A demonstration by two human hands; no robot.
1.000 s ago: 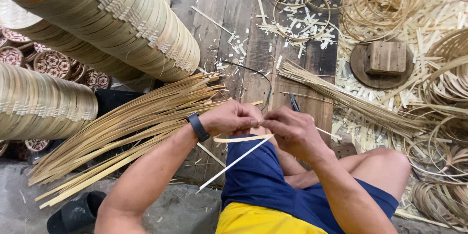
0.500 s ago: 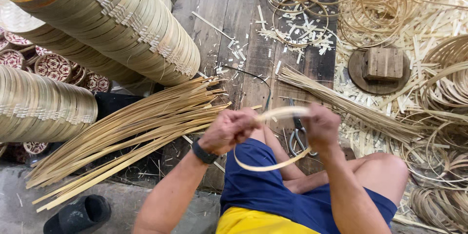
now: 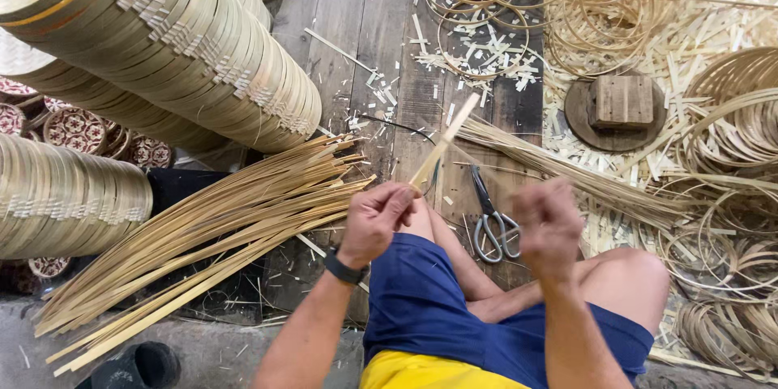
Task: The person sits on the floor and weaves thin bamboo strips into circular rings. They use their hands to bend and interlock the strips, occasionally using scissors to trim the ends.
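Observation:
My left hand (image 3: pixel 377 219) is shut on the lower end of a thin flat bamboo strip (image 3: pixel 446 142), which points up and to the right over the plank floor. A black watch (image 3: pixel 344 267) is on that wrist. My right hand (image 3: pixel 551 227) is raised to the right of the strip, apart from it, and blurred by motion. Its fingers look curled and I see nothing in it. Both hands are above my knees in blue shorts (image 3: pixel 442 316). Grey scissors (image 3: pixel 490 223) lie on the planks between my hands.
A fanned bundle of long bamboo strips (image 3: pixel 203 243) lies to the left, a second bundle (image 3: pixel 567 170) to the right. Stacks of round woven trays (image 3: pixel 178 49) lean at the left. Bamboo hoops (image 3: pixel 600 0), offcuts and a wooden block on a disc (image 3: pixel 620 105) lie beyond.
The strip was bent into a loop between both hands. Now it stands straight from my left hand alone, and my right hand has come away to the right.

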